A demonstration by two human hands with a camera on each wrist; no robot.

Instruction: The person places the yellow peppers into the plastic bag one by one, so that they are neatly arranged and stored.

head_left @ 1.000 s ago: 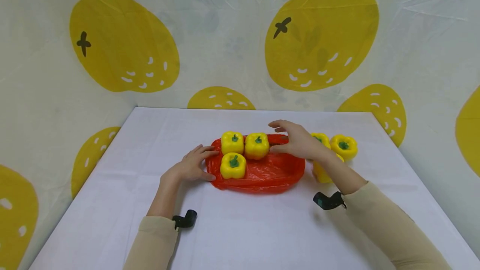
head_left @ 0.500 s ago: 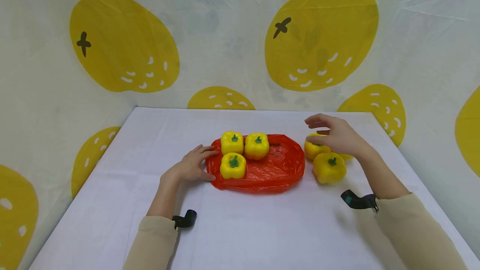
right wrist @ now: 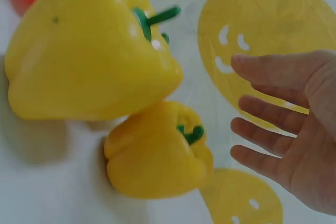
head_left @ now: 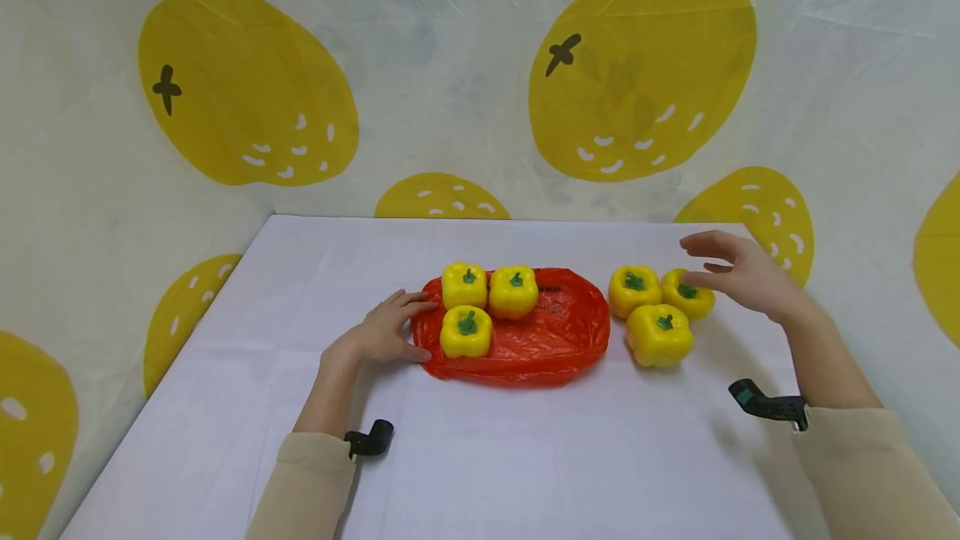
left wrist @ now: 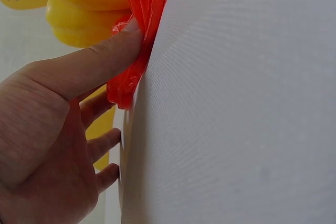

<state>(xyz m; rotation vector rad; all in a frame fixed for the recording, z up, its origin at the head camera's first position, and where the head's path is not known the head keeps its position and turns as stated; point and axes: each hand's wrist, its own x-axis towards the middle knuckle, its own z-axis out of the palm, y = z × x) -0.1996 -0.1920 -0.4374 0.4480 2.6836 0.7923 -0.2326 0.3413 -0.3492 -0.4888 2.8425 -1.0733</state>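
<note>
A red plastic bag [head_left: 555,336] lies flat on the white table. Three yellow bell peppers stand on its left half: a back-left pepper [head_left: 462,292], a back-right pepper [head_left: 512,300] and a front pepper [head_left: 466,342]. My left hand [head_left: 382,330] rests at the bag's left edge, its thumb [left wrist: 100,59] touching the red plastic in the left wrist view. Its fingers are spread. My right hand [head_left: 753,277] hovers with relaxed fingers, holding nothing, just right of and above a yellow bell pepper [head_left: 697,307]. Two more peppers, one behind [head_left: 622,297] and one in front [head_left: 658,344], sit beside it.
The white table [head_left: 525,457] ends at a cloth backdrop [head_left: 450,90] printed with big yellow fruit. A black wrist camera [head_left: 371,438] is strapped to the left wrist, another camera [head_left: 761,401] to the right.
My right hand has moved right, from over the bag past the right-hand peppers, uncovering the bag's right part and those peppers. The left hand and all the peppers have stayed put.
</note>
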